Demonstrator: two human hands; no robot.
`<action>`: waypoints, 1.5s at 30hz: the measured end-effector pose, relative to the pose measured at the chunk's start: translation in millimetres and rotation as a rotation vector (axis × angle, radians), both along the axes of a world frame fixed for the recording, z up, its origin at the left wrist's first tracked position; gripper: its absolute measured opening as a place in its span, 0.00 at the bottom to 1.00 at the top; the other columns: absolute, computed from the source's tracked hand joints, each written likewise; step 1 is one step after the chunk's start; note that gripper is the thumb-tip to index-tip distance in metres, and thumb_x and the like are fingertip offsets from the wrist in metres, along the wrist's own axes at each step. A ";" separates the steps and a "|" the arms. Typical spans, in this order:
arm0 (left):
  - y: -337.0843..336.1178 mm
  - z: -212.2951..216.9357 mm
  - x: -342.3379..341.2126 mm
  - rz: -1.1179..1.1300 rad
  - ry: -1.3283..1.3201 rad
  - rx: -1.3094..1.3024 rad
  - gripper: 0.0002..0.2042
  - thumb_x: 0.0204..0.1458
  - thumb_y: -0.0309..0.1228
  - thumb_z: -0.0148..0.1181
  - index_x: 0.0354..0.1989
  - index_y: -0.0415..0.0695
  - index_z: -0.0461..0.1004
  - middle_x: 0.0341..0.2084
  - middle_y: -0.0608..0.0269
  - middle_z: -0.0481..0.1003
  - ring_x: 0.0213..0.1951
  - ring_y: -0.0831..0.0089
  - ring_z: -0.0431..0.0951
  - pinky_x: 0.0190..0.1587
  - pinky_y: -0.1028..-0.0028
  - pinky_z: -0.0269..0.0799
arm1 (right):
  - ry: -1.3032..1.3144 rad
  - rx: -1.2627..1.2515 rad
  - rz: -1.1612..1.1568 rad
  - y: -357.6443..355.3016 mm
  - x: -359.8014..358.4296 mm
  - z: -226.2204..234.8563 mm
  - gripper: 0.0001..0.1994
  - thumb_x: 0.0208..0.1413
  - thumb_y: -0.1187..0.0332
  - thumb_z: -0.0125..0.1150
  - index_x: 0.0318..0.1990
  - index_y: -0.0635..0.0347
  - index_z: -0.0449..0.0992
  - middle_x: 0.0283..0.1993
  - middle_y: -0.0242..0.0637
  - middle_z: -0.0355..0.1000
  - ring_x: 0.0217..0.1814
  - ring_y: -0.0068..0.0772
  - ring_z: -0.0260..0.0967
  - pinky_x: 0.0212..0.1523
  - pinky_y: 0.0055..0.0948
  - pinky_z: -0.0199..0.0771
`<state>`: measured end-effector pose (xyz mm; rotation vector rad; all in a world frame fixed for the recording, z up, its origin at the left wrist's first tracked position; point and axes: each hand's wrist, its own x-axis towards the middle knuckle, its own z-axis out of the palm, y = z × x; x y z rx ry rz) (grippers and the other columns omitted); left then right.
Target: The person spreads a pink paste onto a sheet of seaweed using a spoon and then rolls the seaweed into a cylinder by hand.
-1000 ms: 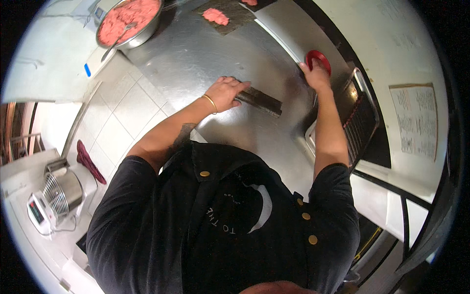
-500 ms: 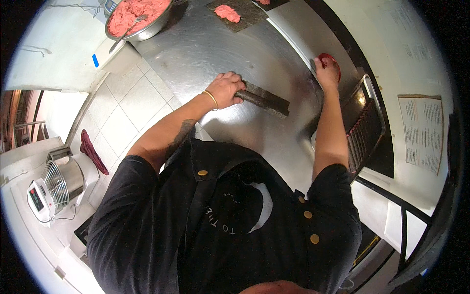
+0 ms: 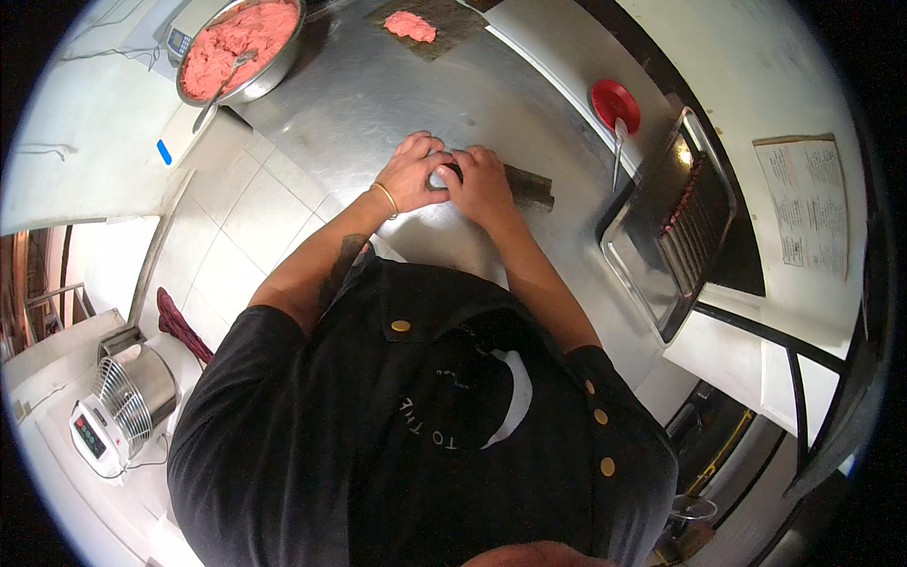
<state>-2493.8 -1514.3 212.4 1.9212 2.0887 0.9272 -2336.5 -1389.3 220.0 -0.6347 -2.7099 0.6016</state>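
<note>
A dark seaweed sheet rolled into a narrow tube [image 3: 531, 187] lies on the steel table in front of me, its right end sticking out past my fingers. My left hand [image 3: 409, 175] is curled over its left end, and a gold bangle circles that wrist. Beside it my right hand [image 3: 482, 184] grips the roll farther along, the thumbs close together. Most of the roll is hidden under both hands. At the far edge a flat seaweed sheet [image 3: 456, 36] carries a lump of pink paste [image 3: 411, 26].
A steel bowl of pink paste [image 3: 241, 47] with a spoon stands far left. To the right are a red dish [image 3: 615, 104] with a light-handled utensil [image 3: 619, 156] leaning on it, and a metal tray [image 3: 614, 248] holding several dark rolls. A mixer [image 3: 142, 378] sits lower left.
My right hand has left the red dish and come left onto the seaweed roll beside my left hand. The view has shifted slightly, uncovering the dish's utensil and more of the tray.
</note>
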 end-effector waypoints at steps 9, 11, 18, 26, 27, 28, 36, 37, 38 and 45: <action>1.1 2.1 2.2 -0.001 -0.029 -0.012 0.30 0.42 0.48 0.77 0.53 0.45 0.81 0.58 0.52 0.71 0.67 0.46 0.64 0.70 0.51 0.61 | -0.181 0.198 -0.349 24.8 97.9 15.8 0.31 0.66 0.42 0.56 0.59 0.62 0.80 0.63 0.50 0.72 0.68 0.55 0.65 0.70 0.58 0.57; 1.2 1.5 1.3 0.007 -0.024 -0.029 0.30 0.41 0.48 0.77 0.53 0.45 0.81 0.58 0.52 0.71 0.67 0.45 0.64 0.70 0.51 0.60 | -0.207 0.211 -0.307 12.6 79.2 14.2 0.31 0.66 0.41 0.56 0.58 0.62 0.80 0.63 0.49 0.72 0.67 0.55 0.65 0.69 0.59 0.56; 3.1 -6.4 -2.0 -0.001 0.017 0.004 0.31 0.42 0.48 0.76 0.54 0.46 0.80 0.58 0.53 0.72 0.68 0.45 0.63 0.71 0.50 0.61 | -0.095 0.103 -0.103 -13.4 18.5 3.0 0.29 0.63 0.40 0.58 0.54 0.57 0.82 0.60 0.46 0.75 0.66 0.49 0.67 0.68 0.60 0.54; 8.5 16.0 15.5 0.047 0.081 -0.001 0.31 0.44 0.51 0.76 0.55 0.47 0.81 0.57 0.54 0.72 0.65 0.50 0.65 0.68 0.53 0.60 | -0.194 0.213 -0.319 42.7 138.2 30.3 0.32 0.59 0.39 0.63 0.57 0.59 0.79 0.62 0.47 0.73 0.70 0.51 0.64 0.72 0.58 0.52; 14.7 20.6 24.8 0.009 0.073 0.030 0.29 0.45 0.50 0.75 0.54 0.47 0.81 0.56 0.55 0.73 0.64 0.51 0.66 0.66 0.54 0.61 | -0.150 0.179 -0.248 44.0 138.6 30.1 0.31 0.58 0.41 0.65 0.57 0.59 0.79 0.62 0.47 0.73 0.70 0.51 0.64 0.72 0.57 0.53; 22.7 24.5 36.7 -0.015 0.063 0.009 0.28 0.46 0.50 0.75 0.53 0.48 0.82 0.55 0.56 0.74 0.63 0.52 0.67 0.65 0.55 0.61 | -0.056 0.189 -0.154 45.0 135.3 28.9 0.30 0.57 0.43 0.68 0.56 0.58 0.79 0.61 0.46 0.74 0.70 0.51 0.64 0.72 0.56 0.53; 55.7 41.3 59.2 -0.054 0.233 -0.267 0.15 0.56 0.44 0.68 0.48 0.52 0.85 0.45 0.63 0.78 0.57 0.60 0.73 0.60 0.58 0.63 | -0.125 0.129 -0.013 58.4 104.3 21.4 0.22 0.52 0.55 0.75 0.51 0.55 0.81 0.57 0.38 0.74 0.66 0.45 0.65 0.69 0.53 0.57; 57.5 40.7 58.2 -0.049 0.238 -0.258 0.15 0.57 0.44 0.67 0.48 0.52 0.85 0.45 0.63 0.78 0.56 0.60 0.73 0.60 0.58 0.63 | -0.149 0.132 -0.012 59.8 103.8 21.4 0.22 0.52 0.55 0.74 0.51 0.55 0.81 0.57 0.37 0.74 0.66 0.44 0.66 0.69 0.53 0.58; 59.5 40.0 57.2 -0.041 0.242 -0.285 0.14 0.59 0.44 0.66 0.48 0.52 0.85 0.45 0.63 0.78 0.56 0.60 0.74 0.60 0.58 0.64 | -0.108 0.166 -0.002 60.9 104.0 21.2 0.22 0.52 0.55 0.74 0.52 0.55 0.81 0.56 0.37 0.74 0.66 0.44 0.66 0.69 0.53 0.58; 70.5 42.0 56.1 -0.032 0.251 -0.337 0.17 0.62 0.47 0.61 0.50 0.51 0.84 0.46 0.57 0.78 0.55 0.56 0.74 0.57 0.54 0.66 | 0.012 0.190 0.060 56.2 100.4 6.1 0.22 0.57 0.61 0.70 0.58 0.56 0.79 0.56 0.39 0.75 0.63 0.46 0.68 0.66 0.49 0.65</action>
